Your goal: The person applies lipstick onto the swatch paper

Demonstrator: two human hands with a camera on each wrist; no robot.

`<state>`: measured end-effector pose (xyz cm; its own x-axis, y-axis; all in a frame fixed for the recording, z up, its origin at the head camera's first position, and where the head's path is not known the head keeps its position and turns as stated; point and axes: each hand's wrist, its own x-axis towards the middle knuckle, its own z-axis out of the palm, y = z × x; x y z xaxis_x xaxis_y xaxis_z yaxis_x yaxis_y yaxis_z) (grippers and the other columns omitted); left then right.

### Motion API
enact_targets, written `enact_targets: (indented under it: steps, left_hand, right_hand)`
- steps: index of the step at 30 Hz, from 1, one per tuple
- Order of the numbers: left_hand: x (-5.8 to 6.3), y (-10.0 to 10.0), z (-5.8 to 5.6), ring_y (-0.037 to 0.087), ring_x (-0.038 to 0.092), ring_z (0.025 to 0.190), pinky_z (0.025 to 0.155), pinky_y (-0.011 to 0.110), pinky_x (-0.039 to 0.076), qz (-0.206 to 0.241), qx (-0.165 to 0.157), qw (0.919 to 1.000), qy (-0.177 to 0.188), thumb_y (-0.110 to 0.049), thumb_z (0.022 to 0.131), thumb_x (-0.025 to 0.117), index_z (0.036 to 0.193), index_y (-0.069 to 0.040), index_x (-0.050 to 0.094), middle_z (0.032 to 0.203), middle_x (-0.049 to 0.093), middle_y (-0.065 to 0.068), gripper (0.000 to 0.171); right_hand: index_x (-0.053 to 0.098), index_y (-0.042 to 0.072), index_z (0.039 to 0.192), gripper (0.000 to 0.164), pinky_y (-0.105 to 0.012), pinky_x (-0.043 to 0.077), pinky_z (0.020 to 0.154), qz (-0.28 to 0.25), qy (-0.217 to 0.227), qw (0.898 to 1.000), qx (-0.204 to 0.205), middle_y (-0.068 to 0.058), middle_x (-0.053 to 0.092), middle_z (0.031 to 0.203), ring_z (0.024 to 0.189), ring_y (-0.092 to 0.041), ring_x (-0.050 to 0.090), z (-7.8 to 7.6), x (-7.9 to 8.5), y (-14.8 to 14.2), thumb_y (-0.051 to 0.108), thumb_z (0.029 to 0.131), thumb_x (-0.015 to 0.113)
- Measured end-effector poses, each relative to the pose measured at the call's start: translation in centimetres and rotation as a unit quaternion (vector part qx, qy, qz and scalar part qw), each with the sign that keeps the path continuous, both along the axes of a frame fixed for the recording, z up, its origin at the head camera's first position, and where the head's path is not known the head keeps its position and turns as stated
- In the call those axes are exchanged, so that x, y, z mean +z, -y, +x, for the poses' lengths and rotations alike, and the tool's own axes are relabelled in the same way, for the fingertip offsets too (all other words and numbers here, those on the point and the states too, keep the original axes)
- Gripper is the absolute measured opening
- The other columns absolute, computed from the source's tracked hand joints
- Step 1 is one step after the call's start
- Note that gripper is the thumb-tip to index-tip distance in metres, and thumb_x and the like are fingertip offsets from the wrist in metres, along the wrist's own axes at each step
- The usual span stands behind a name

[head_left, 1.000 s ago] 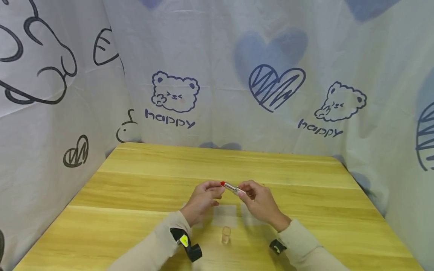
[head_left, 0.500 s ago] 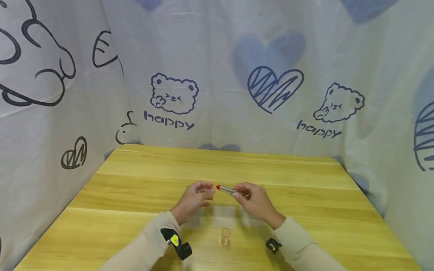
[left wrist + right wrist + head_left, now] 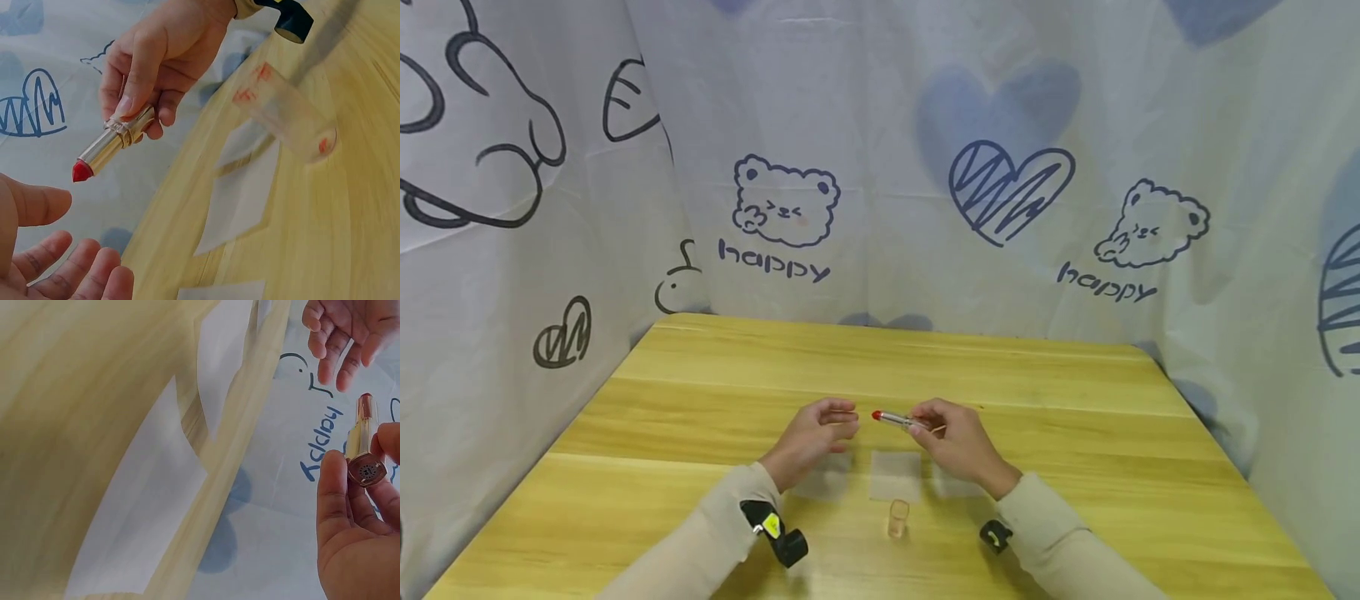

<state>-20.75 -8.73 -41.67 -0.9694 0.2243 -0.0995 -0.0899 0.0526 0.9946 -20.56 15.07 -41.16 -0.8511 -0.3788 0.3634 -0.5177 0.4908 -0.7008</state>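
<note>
My right hand [image 3: 958,440] pinches a lipstick [image 3: 891,418] by its base, holding it up over the table. Its bare red tip [image 3: 81,170] points left, toward my other hand, and the metal tube shows gold and silver in the left wrist view. In the right wrist view the dark base end of the lipstick [image 3: 367,471] faces the camera. My left hand [image 3: 811,437] is held apart from the tip, fingers loosely extended with nothing in them. A clear cap [image 3: 898,518] with red smears inside stands on the table in front of the hands.
Three white paper squares lie in a row on the wooden table [image 3: 700,400]: a middle paper [image 3: 895,476], a left paper [image 3: 825,479] and a right paper [image 3: 955,482], the outer two partly under my hands. Printed cloth [image 3: 887,108] hangs behind the table and along its sides.
My left hand has drawn back to the left, away from the lipstick tip. My right hand has shifted slightly left with the lipstick, which now lies nearer level. The cap stays put.
</note>
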Motion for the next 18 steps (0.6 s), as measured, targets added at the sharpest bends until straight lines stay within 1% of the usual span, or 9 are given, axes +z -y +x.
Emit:
enact_targets:
  steps: [5, 8, 13, 18]
  left_hand:
    - [-0.2, 0.5, -0.1, 0.032, 0.06, 0.107, 0.087, 0.046, 0.051, -0.038, 0.003, 0.9992, -0.011, -0.003, 0.093, 0.061, 0.129, 0.006, 0.052, 0.126, 0.057, 0.023, 0.038]
    - [-0.2, 0.8, -0.1, 0.028, 0.061, 0.105, 0.086, 0.045, 0.052, -0.063, 0.0, 0.9979, -0.019, -0.004, 0.093, 0.062, 0.129, 0.004, 0.053, 0.126, 0.057, 0.022, 0.038]
    - [-0.5, 1.5, -0.2, 0.025, 0.061, 0.101, 0.083, 0.041, 0.053, -0.103, 0.0, 0.9943, -0.029, -0.004, 0.09, 0.065, 0.127, 0.002, 0.055, 0.122, 0.06, 0.018, 0.039]
    - [-0.8, 2.2, -0.2, 0.023, 0.061, 0.098, 0.08, 0.04, 0.054, -0.138, -0.001, 0.9899, -0.032, -0.005, 0.089, 0.068, 0.124, 0.001, 0.057, 0.115, 0.063, 0.015, 0.037]
  right_hand:
    - [0.067, 0.002, 0.101, 0.012, -0.025, 0.054, 0.068, -0.001, 0.023, 1.0, -0.003, -0.002, 0.067, 0.088, 0.078, -0.013, 0.063, -0.1, -0.2, 0.2, 0.008, 0.091, 0.067]
    - [0.067, 0.002, 0.1, 0.01, -0.025, 0.054, 0.068, -0.002, 0.029, 1.0, -0.002, -0.002, 0.066, 0.087, 0.076, -0.013, 0.063, -0.3, -0.4, 0.3, 0.007, 0.091, 0.067]
    - [0.066, 0.001, 0.099, 0.011, -0.025, 0.053, 0.066, -0.001, 0.034, 0.999, 0.004, -0.003, 0.066, 0.087, 0.075, -0.014, 0.062, -0.5, -0.7, 0.6, 0.007, 0.091, 0.067]
    - [0.066, 0.0, 0.1, 0.012, -0.025, 0.053, 0.067, 0.001, 0.042, 0.999, 0.011, -0.005, 0.067, 0.088, 0.077, -0.015, 0.063, -0.6, -0.8, 1.0, 0.006, 0.09, 0.067]
